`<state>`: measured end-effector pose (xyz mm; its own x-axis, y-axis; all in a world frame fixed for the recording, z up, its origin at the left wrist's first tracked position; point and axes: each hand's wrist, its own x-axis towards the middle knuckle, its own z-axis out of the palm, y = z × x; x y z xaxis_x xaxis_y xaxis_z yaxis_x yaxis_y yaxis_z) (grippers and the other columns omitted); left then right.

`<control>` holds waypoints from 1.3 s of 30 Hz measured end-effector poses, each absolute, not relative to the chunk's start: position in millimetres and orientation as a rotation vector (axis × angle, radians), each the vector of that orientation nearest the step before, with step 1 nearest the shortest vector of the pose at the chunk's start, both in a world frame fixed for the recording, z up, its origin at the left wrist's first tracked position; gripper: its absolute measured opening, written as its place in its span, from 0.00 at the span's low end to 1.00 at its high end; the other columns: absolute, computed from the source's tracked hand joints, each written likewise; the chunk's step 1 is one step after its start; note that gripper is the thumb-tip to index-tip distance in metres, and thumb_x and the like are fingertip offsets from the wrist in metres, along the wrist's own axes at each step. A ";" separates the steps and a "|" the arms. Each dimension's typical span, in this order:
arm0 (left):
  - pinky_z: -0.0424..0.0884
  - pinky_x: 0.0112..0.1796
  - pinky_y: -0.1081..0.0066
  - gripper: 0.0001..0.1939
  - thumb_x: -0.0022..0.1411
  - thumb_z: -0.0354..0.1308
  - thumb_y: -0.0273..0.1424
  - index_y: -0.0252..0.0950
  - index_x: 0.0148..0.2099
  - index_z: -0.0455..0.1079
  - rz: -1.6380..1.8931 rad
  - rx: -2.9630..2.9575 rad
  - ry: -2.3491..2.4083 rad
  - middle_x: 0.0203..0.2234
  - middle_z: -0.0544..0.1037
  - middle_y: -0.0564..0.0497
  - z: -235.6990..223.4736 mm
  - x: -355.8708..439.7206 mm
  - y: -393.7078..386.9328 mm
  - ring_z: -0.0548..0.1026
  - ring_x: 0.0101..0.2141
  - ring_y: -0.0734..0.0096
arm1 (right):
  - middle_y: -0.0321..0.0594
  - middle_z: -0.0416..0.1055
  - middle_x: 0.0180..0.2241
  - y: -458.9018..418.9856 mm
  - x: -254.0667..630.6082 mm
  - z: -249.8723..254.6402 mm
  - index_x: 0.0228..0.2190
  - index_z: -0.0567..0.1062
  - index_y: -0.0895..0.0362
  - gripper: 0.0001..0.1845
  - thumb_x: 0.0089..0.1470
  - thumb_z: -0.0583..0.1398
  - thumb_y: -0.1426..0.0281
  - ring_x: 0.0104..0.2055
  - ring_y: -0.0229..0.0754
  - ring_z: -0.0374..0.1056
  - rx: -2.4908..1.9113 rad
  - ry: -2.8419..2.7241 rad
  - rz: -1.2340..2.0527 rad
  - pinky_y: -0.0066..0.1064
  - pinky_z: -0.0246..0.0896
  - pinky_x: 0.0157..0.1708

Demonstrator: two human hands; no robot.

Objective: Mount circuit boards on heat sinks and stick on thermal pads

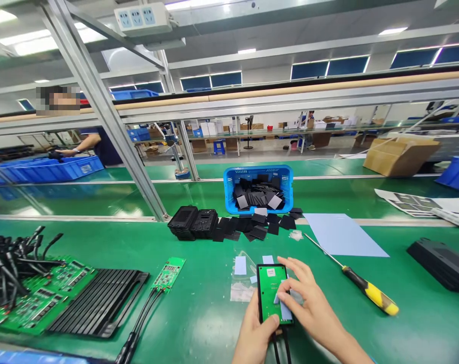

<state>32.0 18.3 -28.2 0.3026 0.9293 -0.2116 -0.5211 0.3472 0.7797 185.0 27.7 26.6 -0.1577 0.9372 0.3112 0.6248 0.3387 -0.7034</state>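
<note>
My left hand [255, 334] grips the near end of a black housing with a green circuit board [269, 292] inside it, thumb on the board's lower edge. Two black cables leave the housing toward me. My right hand [308, 303] rests on the board's right side, fingers pressing a pale blue pad [284, 309] onto it. Small blue pad pieces [240, 265] and clear film scraps [241, 292] lie just left of the housing on the green mat.
A yellow-handled screwdriver [369, 291] lies to the right, beside a blue sheet [343, 234]. A blue basket [258, 174] of black pads, black housings [193, 222], circuit boards [35, 298], a black tray [100, 302] and cables [9, 263] surround. A person works at far left.
</note>
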 end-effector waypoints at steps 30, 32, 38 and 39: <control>0.72 0.30 0.71 0.40 0.45 0.69 0.30 0.40 0.61 0.63 1.005 0.677 0.767 0.44 0.78 0.45 -39.6 35.7 13.1 0.77 0.35 0.62 | 0.41 0.61 0.58 27.2 183.6 11.6 0.27 0.72 0.51 0.05 0.54 0.60 0.67 0.62 0.61 0.48 -1.312 -1.850 0.303 0.60 0.52 0.55; 0.72 0.30 0.71 0.40 0.45 0.70 0.31 0.41 0.61 0.64 1.008 0.671 0.744 0.43 0.79 0.45 -39.8 35.1 13.7 0.78 0.35 0.60 | 0.45 0.64 0.55 29.2 184.2 5.5 0.30 0.71 0.51 0.09 0.49 0.65 0.62 0.60 0.61 0.53 -1.332 -1.626 0.397 0.58 0.54 0.55; 0.72 0.37 0.65 0.42 0.42 0.73 0.39 0.41 0.60 0.65 1.037 0.652 0.659 0.44 0.79 0.42 -42.9 45.7 22.1 0.78 0.41 0.53 | 0.45 0.70 0.52 21.1 184.5 -26.4 0.52 0.68 0.50 0.29 0.57 0.54 0.46 0.55 0.53 0.65 -1.026 -0.937 1.445 0.45 0.65 0.51; 0.71 0.40 0.63 0.43 0.42 0.73 0.40 0.40 0.60 0.65 1.064 0.670 0.666 0.45 0.79 0.42 -42.7 48.4 24.0 0.77 0.42 0.52 | 0.44 0.71 0.50 19.1 185.6 -31.8 0.50 0.71 0.50 0.30 0.56 0.53 0.44 0.54 0.54 0.66 -0.951 -0.919 1.597 0.46 0.65 0.50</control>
